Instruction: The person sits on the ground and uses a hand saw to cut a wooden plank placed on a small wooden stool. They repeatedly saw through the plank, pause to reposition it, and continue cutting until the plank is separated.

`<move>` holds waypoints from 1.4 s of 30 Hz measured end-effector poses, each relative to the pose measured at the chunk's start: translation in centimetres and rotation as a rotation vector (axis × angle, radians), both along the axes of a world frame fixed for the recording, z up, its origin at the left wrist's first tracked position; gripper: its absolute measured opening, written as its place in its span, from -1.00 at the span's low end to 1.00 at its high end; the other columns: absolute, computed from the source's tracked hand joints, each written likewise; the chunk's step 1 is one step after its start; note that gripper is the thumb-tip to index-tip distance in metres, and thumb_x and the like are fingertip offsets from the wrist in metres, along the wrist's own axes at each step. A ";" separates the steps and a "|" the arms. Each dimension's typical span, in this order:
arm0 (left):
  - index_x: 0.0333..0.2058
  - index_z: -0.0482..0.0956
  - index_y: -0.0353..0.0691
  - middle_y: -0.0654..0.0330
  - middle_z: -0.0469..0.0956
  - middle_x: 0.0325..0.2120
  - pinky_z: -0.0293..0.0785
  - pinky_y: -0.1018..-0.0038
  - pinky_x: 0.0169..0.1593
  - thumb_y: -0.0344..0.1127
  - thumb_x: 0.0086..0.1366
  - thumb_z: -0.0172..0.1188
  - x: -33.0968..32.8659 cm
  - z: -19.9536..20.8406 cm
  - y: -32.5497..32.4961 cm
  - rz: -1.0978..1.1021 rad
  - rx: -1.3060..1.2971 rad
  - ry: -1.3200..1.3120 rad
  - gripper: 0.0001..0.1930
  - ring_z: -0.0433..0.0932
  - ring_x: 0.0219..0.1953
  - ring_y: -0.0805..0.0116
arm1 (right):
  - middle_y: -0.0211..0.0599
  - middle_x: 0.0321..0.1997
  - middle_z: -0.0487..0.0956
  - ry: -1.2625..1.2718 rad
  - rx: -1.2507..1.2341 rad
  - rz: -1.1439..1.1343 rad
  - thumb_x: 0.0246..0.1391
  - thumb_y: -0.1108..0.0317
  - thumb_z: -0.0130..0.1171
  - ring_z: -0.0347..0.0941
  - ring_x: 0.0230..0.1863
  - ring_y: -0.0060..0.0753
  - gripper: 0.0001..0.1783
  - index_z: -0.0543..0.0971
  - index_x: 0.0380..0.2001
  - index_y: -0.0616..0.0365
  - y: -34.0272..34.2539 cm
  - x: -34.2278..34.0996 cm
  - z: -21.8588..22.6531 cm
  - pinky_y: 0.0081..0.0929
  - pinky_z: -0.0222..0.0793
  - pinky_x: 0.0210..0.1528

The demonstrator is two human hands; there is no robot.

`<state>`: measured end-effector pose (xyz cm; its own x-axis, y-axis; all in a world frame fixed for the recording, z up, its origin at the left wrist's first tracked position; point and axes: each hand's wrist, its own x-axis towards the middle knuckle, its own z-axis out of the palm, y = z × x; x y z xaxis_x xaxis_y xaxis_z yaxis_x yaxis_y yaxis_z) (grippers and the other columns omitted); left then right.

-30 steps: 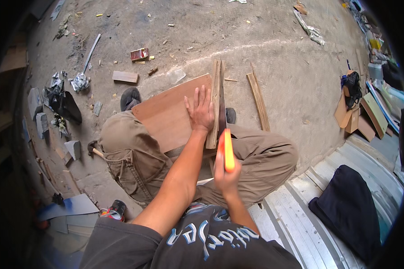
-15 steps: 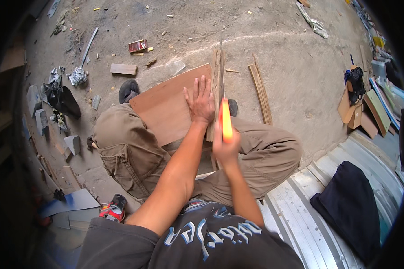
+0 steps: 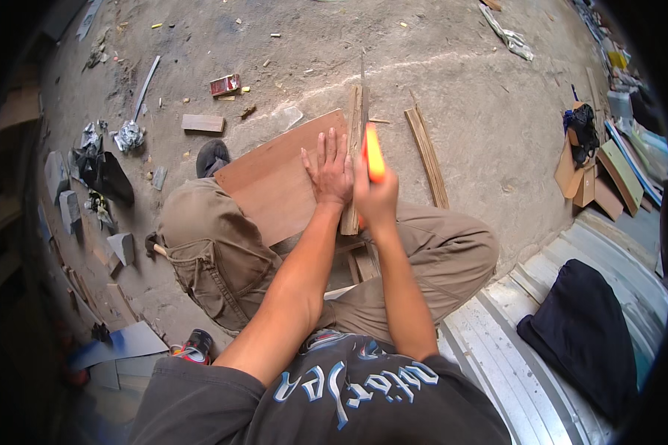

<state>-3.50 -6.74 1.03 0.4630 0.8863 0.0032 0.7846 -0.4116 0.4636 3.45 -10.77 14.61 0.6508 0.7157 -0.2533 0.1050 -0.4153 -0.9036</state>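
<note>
My left hand [image 3: 329, 170] lies flat with spread fingers on a reddish-brown wooden board [image 3: 263, 185], which rests across my lap. Along the board's right side runs a narrow wooden strip [image 3: 353, 111], and my left hand's edge is close to it. My right hand [image 3: 377, 194], slightly blurred, is closed round the orange and yellow handle of a hand saw [image 3: 375, 156]. The saw's thin blade points away from me, seen nearly edge-on beside the strip. The blade hides where its teeth meet the wood.
A split wood strip [image 3: 427, 157] lies on the concrete right of the board. Left are a small wood block [image 3: 202, 122], a red box [image 3: 225, 84] and a hammer [image 3: 154, 245]. Dark cloth [image 3: 583, 334] lies on metal sheeting [image 3: 497, 356] at the lower right.
My right hand and the saw have moved forward, away from my body. My left hand stays pressed on the board.
</note>
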 end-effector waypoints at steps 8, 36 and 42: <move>0.30 0.31 0.01 0.29 0.11 0.41 -0.45 -0.10 0.44 -0.12 0.37 -0.08 -0.3 0.5 0.0 0.047 -0.024 -0.029 -0.47 -0.01 0.46 0.30 | -0.30 -0.52 0.54 0.193 -0.014 -0.059 0.23 0.43 0.11 0.43 -0.46 -0.61 -0.77 0.57 -0.17 0.41 -9.0 -5.9 8.3 -0.51 0.37 -0.41; 0.44 -0.17 -0.17 0.09 -0.14 0.46 -0.61 -0.17 0.40 0.17 0.23 0.03 -0.9 0.1 -1.8 0.048 -0.107 0.019 -0.04 -0.27 0.51 0.19 | 0.02 -0.57 0.56 -0.078 0.145 0.019 0.18 0.16 0.22 0.57 -0.52 -0.11 -0.64 0.53 -0.41 0.33 4.7 -0.6 -0.2 -0.25 0.42 -0.44; 0.45 -0.18 -0.13 0.11 -0.17 0.47 -0.60 -0.18 0.40 0.17 0.22 0.03 -0.5 -0.2 -1.3 0.004 -0.176 0.135 -0.05 -0.28 0.51 0.22 | 0.01 -0.51 0.60 -0.088 0.142 -0.018 0.19 0.11 0.22 0.61 -0.45 -0.15 -0.61 0.55 -0.35 0.32 5.2 -1.1 1.5 -0.28 0.45 -0.39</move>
